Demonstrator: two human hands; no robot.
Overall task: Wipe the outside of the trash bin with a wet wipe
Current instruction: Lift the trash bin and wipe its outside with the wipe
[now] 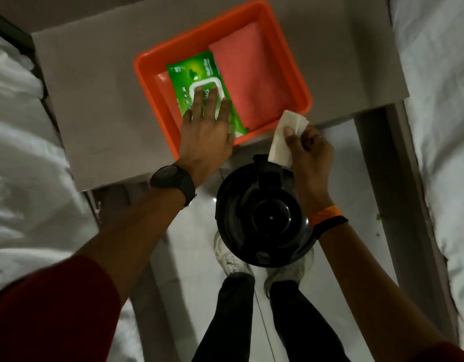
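now: wet wipe (283, 138) pinched in right hand (310, 152), limp, damp, light; best bunched in palm. left hand (207, 131) flat, open, pressing wipes pack (199, 82) in orange tray (298, 82) at table's near edge. trash bin (262, 212) on floor below, between feet; rigid, slick.

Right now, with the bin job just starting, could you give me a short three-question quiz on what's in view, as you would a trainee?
1. True or false: the right hand holds a white wet wipe.
2. The left hand presses on what?
A. the pink cloth
B. the green wipes pack
C. the black trash bin
3. Fill in: the pack and cloth lie in an ____ tray.

Key:
1. True; thumb and fingers pinch it above the bin's far rim.
2. B; its fingers lie flat on the pack's white flap.
3. Orange.
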